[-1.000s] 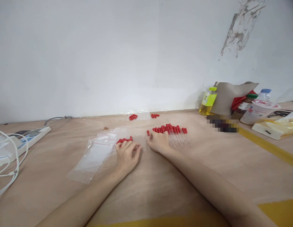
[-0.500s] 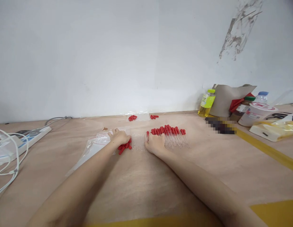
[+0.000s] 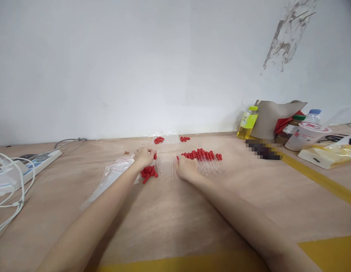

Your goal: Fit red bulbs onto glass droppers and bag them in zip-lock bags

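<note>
My left hand (image 3: pixel 143 156) is closed in a pinch on a red rubber bulb (image 3: pixel 155 155), held just above a pile of loose red bulbs (image 3: pixel 148 172). Right of that pile, several thin clear tubes (image 3: pixel 165 169) lie side by side. At their right end, my right hand (image 3: pixel 187 167) is closed on a dropper, whose red tip (image 3: pixel 177 158) pokes out by the fingers; the rest of it is hidden. Beyond this hand lies a row of red-capped droppers (image 3: pixel 211 160), partly covered by it.
Clear zip bags (image 3: pixel 114 173) lie under my left forearm. Two small groups of red bulbs (image 3: pixel 159 140) rest near the wall by a plastic bag (image 3: pixel 170 139). A power strip (image 3: pixel 41 166) with white cables is at left; a yellow-capped bottle (image 3: pixel 247 122) and a cup (image 3: pixel 306 136) stand at right.
My left hand has lifted from the pile of red bulbs and moved slightly up, now with one bulb between its fingers. My right hand has shifted only a little.
</note>
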`<state>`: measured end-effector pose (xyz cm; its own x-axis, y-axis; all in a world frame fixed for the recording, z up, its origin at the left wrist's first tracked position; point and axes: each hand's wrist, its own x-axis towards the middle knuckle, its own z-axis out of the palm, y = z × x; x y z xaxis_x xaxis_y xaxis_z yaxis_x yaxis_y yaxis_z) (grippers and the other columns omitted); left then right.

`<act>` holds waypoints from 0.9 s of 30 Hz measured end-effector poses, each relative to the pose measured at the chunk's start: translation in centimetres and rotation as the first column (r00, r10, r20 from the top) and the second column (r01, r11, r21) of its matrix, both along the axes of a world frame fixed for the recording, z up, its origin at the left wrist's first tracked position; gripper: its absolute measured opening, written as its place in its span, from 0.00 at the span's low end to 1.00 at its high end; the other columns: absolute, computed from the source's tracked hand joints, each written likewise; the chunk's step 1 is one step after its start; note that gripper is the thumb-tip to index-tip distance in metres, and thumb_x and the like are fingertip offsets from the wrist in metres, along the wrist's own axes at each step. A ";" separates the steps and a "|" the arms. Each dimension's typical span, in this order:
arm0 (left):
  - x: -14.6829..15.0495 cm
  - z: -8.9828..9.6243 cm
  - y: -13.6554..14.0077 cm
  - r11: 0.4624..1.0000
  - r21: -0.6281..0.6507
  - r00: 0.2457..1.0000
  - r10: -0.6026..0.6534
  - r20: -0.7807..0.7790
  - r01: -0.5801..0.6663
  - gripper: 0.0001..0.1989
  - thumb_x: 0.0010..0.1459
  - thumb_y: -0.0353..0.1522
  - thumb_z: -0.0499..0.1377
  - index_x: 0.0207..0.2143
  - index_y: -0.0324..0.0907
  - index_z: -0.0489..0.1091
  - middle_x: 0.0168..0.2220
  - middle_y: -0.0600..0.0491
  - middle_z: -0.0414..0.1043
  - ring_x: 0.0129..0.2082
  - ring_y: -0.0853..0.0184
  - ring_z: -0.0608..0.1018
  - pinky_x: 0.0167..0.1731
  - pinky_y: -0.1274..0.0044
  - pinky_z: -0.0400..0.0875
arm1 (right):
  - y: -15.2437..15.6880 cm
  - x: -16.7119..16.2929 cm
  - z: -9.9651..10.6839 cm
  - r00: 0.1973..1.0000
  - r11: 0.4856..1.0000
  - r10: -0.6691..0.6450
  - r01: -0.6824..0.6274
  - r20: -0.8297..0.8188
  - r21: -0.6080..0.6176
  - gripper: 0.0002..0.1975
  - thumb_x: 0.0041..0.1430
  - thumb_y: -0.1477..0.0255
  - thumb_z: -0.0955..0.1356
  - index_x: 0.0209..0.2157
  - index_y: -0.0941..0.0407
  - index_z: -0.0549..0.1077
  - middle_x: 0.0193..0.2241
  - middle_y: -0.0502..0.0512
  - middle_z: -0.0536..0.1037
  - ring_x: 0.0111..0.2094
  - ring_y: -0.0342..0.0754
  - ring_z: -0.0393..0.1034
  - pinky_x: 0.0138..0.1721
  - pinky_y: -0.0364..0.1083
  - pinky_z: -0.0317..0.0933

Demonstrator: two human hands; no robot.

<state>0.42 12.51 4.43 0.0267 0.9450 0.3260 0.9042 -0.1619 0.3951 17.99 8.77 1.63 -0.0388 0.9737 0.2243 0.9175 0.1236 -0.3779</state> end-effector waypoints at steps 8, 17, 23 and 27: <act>0.9 -2.7 -7.5 0.874 0.102 0.846 -0.485 0.221 0.475 0.07 0.59 0.35 0.48 0.31 0.41 0.61 0.27 0.56 0.71 0.26 0.71 0.73 0.28 0.79 0.65 | -1.6 6.0 -0.6 0.872 0.927 0.365 -0.308 -0.326 0.214 0.14 0.58 0.75 0.57 0.45 0.59 0.63 0.31 0.55 0.75 0.32 0.43 0.68 0.34 0.42 0.58; 2.1 -5.2 -8.4 0.818 0.238 0.836 -0.548 0.043 0.524 0.07 0.58 0.31 0.52 0.37 0.42 0.68 0.36 0.52 0.69 0.36 0.68 0.71 0.36 0.76 0.65 | -5.2 6.7 -3.5 0.889 0.793 0.457 -0.404 -0.007 0.455 0.09 0.59 0.73 0.58 0.35 0.56 0.69 0.32 0.54 0.75 0.32 0.44 0.66 0.42 0.48 0.49; 2.3 -5.3 -8.9 0.797 0.271 0.841 -0.525 -0.132 0.540 0.07 0.58 0.34 0.53 0.35 0.42 0.69 0.35 0.52 0.71 0.36 0.65 0.69 0.39 0.71 0.61 | -5.4 6.2 -3.4 0.867 0.756 0.498 -0.450 0.029 0.475 0.08 0.59 0.73 0.58 0.34 0.57 0.68 0.31 0.52 0.75 0.30 0.42 0.66 0.42 0.48 0.46; 2.4 -5.0 -9.0 0.791 0.278 0.839 -0.518 -0.170 0.545 0.07 0.58 0.34 0.53 0.34 0.42 0.69 0.34 0.54 0.73 0.36 0.66 0.70 0.42 0.70 0.58 | -5.4 6.2 -3.4 0.862 0.743 0.501 -0.471 0.071 0.476 0.08 0.59 0.73 0.59 0.34 0.56 0.69 0.32 0.52 0.75 0.32 0.42 0.66 0.42 0.48 0.46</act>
